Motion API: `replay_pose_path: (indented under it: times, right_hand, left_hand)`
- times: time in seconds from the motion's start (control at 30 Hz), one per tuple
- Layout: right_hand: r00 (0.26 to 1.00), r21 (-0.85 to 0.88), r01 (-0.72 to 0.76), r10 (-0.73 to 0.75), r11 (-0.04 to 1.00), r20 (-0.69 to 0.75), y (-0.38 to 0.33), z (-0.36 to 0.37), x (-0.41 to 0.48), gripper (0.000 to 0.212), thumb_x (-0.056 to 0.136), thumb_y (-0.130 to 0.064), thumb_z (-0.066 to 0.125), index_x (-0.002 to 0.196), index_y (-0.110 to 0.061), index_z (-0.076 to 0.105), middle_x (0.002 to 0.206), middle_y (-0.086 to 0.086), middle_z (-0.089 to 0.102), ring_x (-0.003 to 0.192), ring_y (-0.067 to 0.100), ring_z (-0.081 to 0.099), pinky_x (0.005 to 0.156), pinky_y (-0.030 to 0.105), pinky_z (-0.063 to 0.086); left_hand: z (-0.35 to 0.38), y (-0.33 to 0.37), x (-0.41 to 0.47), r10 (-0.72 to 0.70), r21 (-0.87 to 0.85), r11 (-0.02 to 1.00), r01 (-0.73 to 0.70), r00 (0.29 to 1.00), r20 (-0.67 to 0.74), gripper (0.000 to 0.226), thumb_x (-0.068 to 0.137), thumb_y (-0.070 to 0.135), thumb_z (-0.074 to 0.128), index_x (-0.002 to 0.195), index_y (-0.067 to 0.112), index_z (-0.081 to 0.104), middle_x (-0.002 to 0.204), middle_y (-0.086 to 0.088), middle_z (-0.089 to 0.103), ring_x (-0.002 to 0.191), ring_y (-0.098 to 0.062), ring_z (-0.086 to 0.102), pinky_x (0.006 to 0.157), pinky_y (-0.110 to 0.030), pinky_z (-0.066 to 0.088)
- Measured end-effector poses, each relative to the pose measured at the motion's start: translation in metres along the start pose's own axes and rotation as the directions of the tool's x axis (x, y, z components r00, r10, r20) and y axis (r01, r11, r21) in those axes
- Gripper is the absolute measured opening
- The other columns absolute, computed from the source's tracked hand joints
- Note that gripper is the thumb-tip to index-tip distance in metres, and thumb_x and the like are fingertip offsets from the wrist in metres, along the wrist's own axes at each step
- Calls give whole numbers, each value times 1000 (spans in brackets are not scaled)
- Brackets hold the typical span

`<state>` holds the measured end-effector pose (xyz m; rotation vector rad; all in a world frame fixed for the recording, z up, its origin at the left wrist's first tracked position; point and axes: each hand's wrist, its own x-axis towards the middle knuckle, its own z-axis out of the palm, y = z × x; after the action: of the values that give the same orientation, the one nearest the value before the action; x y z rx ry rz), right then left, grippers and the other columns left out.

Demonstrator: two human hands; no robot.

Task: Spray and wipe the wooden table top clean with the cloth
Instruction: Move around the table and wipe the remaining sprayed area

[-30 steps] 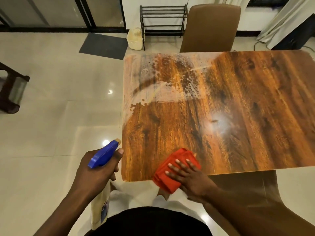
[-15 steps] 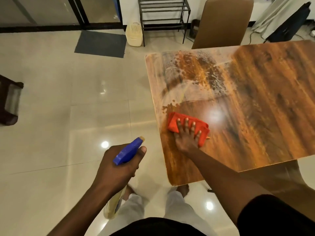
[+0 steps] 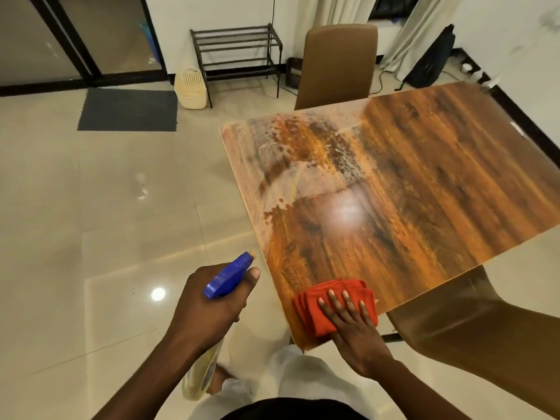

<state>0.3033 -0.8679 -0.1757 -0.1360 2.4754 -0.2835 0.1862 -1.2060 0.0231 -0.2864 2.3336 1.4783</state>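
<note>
The wooden table top [image 3: 424, 213] fills the right half of the head view. A pale film of spray with droplets covers its far left corner. My right hand [image 3: 354, 331] lies flat on a folded red cloth [image 3: 315, 307], pressing it onto the table's near left corner. My left hand [image 3: 209, 304] hangs over the floor, left of the table, wrapped around a spray bottle [image 3: 230, 278] with a blue trigger head. The bottle's yellowish body hangs below my wrist.
A brown chair [image 3: 339, 65] stands at the table's far side and another [image 3: 472, 334] at the near right. A black rack [image 3: 239, 53], a cream basket [image 3: 191, 89] and a grey mat [image 3: 127, 110] lie beyond on the glossy tiled floor.
My right hand has dragged the red cloth from the middle left of the table back to the near corner. My left hand keeps the bottle beside the table.
</note>
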Motion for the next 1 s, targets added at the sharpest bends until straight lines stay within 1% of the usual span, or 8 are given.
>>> replay_pose_path:
  times: [0.2,0.4,0.5,0.63,0.73,0.8,0.87,1.0]
  right_hand:
    - [958,157,-248,266,956,-105,58,-52,27,67,115,-55,17,163,-48,-28,170,-12,-41,156,21,-42,128,49,-23]
    - [883,389,-390,459,835,-99,131,-121,67,66,117,-51,24,169,-43,-16,176,-8,-32,162,22,-30,131,59,-15]
    - [818,459,-463,565,758,-108,168,-178,117,66,117,-54,24,172,-42,-10,179,-5,-24,165,26,-24,131,60,-15]
    - [769,481,-505,626,717,-126,197,-257,212,68,115,-59,26,173,-42,-6,181,-4,-19,166,30,-20,130,63,-14]
    - [858,363,-399,482,842,-176,182,-284,275,71,115,-60,25,172,-40,-11,181,1,-23,166,35,-21,129,67,-13]
    - [937,219,-255,297,942,-186,151,-282,303,73,115,-62,22,171,-38,-17,178,4,-29,164,38,-24,128,67,-17]
    - [986,70,-83,92,994,-141,107,-271,317,76,111,-67,17,170,-37,-20,177,5,-32,162,38,-27,125,66,-23]
    - [947,-111,319,-321,941,-2,26,-217,299,75,108,-60,18,173,-36,-10,179,4,-24,163,38,-26,127,71,-13]
  left_hand:
    - [16,22,32,19,-19,1000,-19,1000,-13,38,97,43,72,72,14,70,64,-2,75,55,-19,72,51,-8,49]
    - [57,41,63,-24,-65,998,19,996,-83,41,95,48,70,73,14,68,62,1,74,58,-16,74,51,-6,48]
    - [80,61,83,-20,-58,998,11,988,-155,46,95,52,68,69,15,67,63,-7,74,57,-17,74,59,-18,50]
    - [117,83,115,-47,-136,991,17,975,-217,43,95,46,73,79,7,72,67,-17,73,64,-40,71,73,-49,62]
    - [136,88,135,-66,-141,990,29,961,-269,37,101,36,72,79,7,73,66,-12,75,56,-31,71,65,-45,61]
    - [146,88,142,-95,-142,988,53,946,-309,37,100,39,71,76,11,75,65,-6,76,49,-21,70,60,-32,55]
    - [149,86,149,-123,-156,985,71,929,-350,34,100,41,71,81,13,77,66,-5,77,48,-19,70,63,-29,53]
    - [149,92,168,-106,-138,989,55,915,-390,26,100,44,72,85,23,77,69,-7,77,48,-19,70,66,-33,56]
